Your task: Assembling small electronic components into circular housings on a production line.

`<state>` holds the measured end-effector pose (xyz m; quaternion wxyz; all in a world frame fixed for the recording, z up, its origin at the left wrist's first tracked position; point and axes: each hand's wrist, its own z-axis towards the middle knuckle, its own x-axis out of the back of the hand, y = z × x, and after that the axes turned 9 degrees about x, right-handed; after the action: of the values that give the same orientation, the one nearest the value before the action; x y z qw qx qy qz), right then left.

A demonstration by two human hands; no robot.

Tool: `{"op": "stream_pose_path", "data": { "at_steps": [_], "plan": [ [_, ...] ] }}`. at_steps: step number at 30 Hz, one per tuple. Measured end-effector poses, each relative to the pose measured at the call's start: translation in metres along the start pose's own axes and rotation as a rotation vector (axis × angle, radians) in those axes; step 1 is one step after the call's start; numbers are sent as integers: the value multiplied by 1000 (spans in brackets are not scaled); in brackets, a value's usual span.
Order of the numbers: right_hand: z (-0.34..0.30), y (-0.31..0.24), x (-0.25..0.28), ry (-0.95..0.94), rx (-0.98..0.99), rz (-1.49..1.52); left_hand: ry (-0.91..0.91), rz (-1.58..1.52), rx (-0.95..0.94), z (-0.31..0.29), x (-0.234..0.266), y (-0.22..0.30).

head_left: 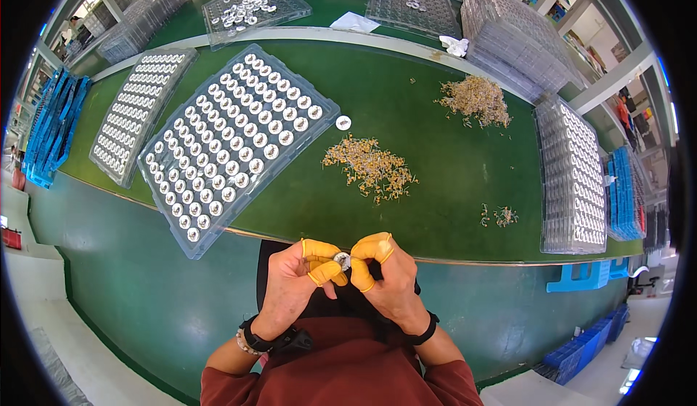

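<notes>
Just past the table's near edge, both hands meet over my lap, with yellow finger cots on the thumbs and some fingers. My left hand (301, 275) pinches a small round white part (342, 261) with a dark middle. Against the right side of that part, my right hand (386, 275) has its thumb and fingers pressed together; whatever they grip is hidden. Beyond the hands lies a loose pile of small yellow components with wire legs (372, 168). One single white round part (343, 123) rests beside the large clear tray (205, 240), which holds rows of similar parts.
Another filled tray (134, 119) lies at the far left, near blue racks (51, 130). A paler component pile (475, 101) and a small cluster (505, 216) are to the right. Stacked trays (573, 181) stand on the right edge. More clear trays (254, 10) lie behind the ledge.
</notes>
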<state>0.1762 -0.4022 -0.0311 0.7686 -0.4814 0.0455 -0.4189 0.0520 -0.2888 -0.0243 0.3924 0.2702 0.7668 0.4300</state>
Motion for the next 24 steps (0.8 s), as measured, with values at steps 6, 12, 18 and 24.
{"op": "stream_pose_path", "data": {
  "at_steps": [6, 12, 18, 24],
  "plan": [
    [2, 4, -1, -15, 249, -205, 15, 13, -20, 0, 3, -2],
    [-1, 2, -1, 8, 45, -28, -3, 5, 0, 0, 5, -4],
    [-4, 3, -3, -9, 139, -148, -6, 12, 2, 1, 4, -5],
    [-2, 3, 1, -83, 236, -193, 14, 182, -55, 1, 6, -6]
  ]
}}
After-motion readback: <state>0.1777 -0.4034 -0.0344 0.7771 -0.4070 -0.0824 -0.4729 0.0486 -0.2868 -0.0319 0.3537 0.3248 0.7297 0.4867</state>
